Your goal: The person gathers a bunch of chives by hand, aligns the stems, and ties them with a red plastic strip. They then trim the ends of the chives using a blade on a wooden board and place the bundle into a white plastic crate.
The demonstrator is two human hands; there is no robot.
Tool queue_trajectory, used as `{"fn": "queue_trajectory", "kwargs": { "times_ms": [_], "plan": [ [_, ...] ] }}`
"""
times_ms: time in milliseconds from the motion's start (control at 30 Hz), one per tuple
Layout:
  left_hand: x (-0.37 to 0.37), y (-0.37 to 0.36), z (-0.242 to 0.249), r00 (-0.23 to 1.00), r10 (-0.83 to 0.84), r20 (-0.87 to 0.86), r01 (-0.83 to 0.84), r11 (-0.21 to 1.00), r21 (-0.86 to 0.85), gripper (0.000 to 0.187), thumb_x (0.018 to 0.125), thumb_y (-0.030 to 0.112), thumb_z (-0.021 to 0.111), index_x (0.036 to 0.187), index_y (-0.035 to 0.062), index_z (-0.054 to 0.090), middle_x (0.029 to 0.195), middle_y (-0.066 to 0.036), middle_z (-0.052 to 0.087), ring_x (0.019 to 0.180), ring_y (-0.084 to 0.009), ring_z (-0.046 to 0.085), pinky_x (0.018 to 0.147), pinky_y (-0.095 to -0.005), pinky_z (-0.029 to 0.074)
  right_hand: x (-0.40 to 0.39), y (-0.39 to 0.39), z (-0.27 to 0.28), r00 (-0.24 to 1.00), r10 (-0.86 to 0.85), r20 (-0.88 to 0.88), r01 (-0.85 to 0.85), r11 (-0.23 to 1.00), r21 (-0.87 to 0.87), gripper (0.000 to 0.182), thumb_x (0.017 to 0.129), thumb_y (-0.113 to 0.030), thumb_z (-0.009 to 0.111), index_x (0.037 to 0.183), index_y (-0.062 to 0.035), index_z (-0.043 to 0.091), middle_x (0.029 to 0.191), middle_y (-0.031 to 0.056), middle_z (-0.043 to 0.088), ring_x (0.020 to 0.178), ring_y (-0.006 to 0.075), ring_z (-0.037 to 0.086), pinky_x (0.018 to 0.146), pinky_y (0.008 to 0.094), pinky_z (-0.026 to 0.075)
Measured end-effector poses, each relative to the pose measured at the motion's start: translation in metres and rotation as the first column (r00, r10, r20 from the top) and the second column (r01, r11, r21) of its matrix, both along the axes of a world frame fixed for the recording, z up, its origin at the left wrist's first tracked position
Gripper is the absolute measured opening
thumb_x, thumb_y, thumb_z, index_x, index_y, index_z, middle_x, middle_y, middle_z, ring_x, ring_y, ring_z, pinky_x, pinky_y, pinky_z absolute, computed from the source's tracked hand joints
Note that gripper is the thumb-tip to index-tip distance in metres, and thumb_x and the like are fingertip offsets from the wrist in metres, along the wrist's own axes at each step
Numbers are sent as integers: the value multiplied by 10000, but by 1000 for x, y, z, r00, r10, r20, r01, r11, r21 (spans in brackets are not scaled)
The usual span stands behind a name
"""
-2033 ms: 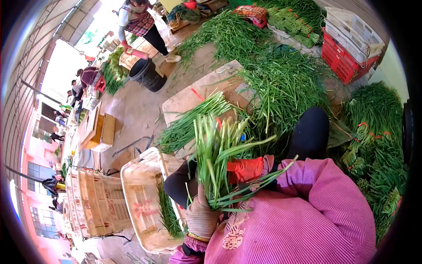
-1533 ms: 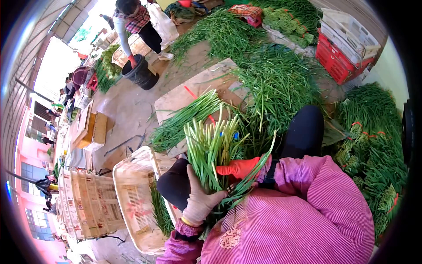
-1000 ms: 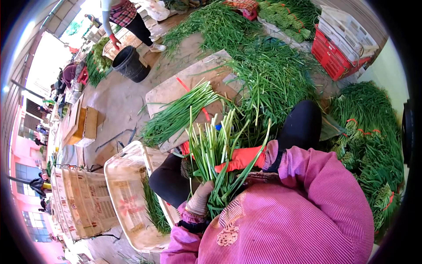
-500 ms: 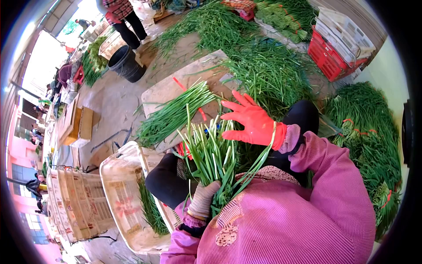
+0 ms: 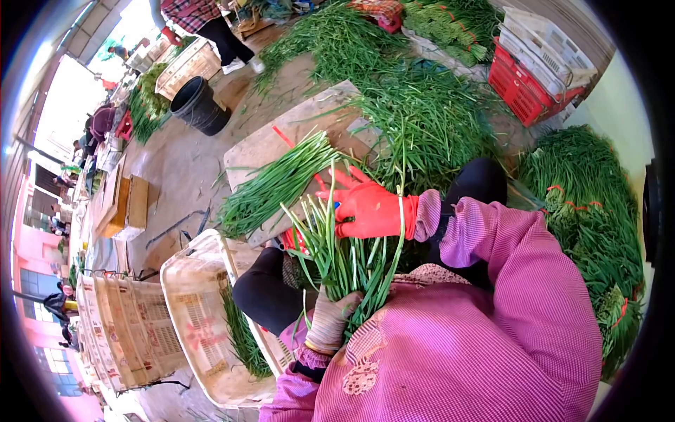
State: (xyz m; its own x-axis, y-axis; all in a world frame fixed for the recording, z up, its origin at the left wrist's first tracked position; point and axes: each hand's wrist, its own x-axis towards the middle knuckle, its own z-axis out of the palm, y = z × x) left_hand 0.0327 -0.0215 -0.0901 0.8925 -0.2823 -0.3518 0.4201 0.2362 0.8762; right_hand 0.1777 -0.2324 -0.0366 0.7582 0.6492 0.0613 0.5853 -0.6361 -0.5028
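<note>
My left hand (image 5: 333,316), in a pale knitted glove, is closed round the lower part of a bunch of garlic chives (image 5: 348,264) in front of my lap. The pale stem ends point up and away from me. My right hand (image 5: 369,207), in a red rubber glove, is behind the upper stems with its fingers stretched out and apart. Stems partly cover its fingertips, and one long stalk crosses near its wrist. Beyond the hands, a neat bundle of chives (image 5: 281,184) lies on a board (image 5: 246,156), with red strips (image 5: 283,136) under it.
A big loose heap of chives (image 5: 429,119) lies beyond my right knee. Tied bundles (image 5: 580,204) are stacked at right. A white plastic crate (image 5: 200,330) holding some greens stands at left. Farther off are a black bucket (image 5: 200,105), a red crate (image 5: 524,84) and a standing person (image 5: 218,39).
My right hand has moved left and slightly down, from beside the stem tops to behind them. My left hand still grips the bunch, which has tilted a little. The standing person has shifted right.
</note>
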Motion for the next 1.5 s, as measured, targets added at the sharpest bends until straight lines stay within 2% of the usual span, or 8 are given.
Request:
{"fn": "queue_trajectory", "kwargs": {
  "times_ms": [200, 367, 467, 533, 700, 1067, 1167, 1500],
  "plan": [
    [-1, 0, -7, 1000, -15, 22, 15, 1000, 16, 707, 771, 183, 842, 1313, 12, 422, 1157, -75, 627, 1005, -167, 614, 902, -302, 502, 38, -40, -13, 775, -228, 590, 153, 973, 175, 95, 823, -173, 634, 864, -144, 714, 1181, 31, 665, 1286, 372, 485, 1073, 532, 365],
    [-1, -10, 1, 1000, 20, 22, -17, 994, -104, 721, 778, 150, 831, 1348, 22, 408, 1184, -76, 618, 1037, -176, 609, 917, -310, 496, 42, -71, 45, 909, -322, -263, 411, 596, 690, 177, 932, -152, 564, 1022, -107, 711, 800, 40, 675, 694, 160, 659, 626, 296, 528],
    [1, -14, 10, 999, -26, -22, 25, 998, -49, 724, 782, 122, 821, 1363, 25, 399, 1204, -79, 609, 1059, -181, 600, 930, -316, 490, -8, -34, 81, 828, -59, -557, 337, 847, 411, 264, 972, -246, 566, 1187, -116, 647, 802, 39, 676, 625, 97, 631, 524, 267, 508],
    [0, -19, 14, 999, -33, -15, 32, 997, -76, 705, 796, 90, 800, 1369, 25, 393, 1224, -80, 602, 1086, -184, 592, 948, -322, 479, -18, -9, 29, 972, 11, 233, -33, 995, 90, 295, 928, -333, 568, 1144, -152, 656, 733, 84, 679, 576, 146, 645, 542, 300, 527],
    [-1, -17, 14, 999, -49, -2, 49, 995, -88, 665, 831, 39, 746, 1387, 35, 381, 1269, -83, 588, 1136, -187, 578, 983, -333, 459, -15, 0, 54, 805, 59, -590, 75, 977, 201, 212, 924, -215, 485, 912, -58, 627, 692, 86, 657, 536, 175, 652, 508, 305, 512],
    [-2, -21, 17, 999, -15, -44, 9, 992, -126, 691, 802, -7, 733, 1400, 50, 391, 1260, -73, 595, 1124, -187, 586, 982, -326, 467, 72, -102, 65, 800, -307, -515, 594, 288, 751, 279, 964, -249, 515, 1008, -14, 659, 773, 112, 689, 642, 233, 690, 602, 329, 561],
    [-1, -24, 21, 999, -13, -46, 7, 991, -132, 685, 798, -12, 731, 1392, 48, 395, 1257, -76, 598, 1123, -190, 590, 982, -326, 467, 85, -133, 36, 500, -647, 576, 729, 673, 123, 409, 905, -481, 613, 995, -89, 691, 901, 135, 709, 957, 336, 655, 787, 444, 519],
    [-2, -30, 20, 998, -61, 14, 62, 994, -86, 667, 817, -73, 671, 1401, 57, 376, 1277, -83, 584, 1143, -203, 584, 987, -328, 466, 41, -31, 14, 902, -90, -422, 114, 993, 31, 607, 773, -612, 694, 820, -7, 696, 720, 148, 626, 751, 290, 606, 706, 406, 465]
  ]
}}
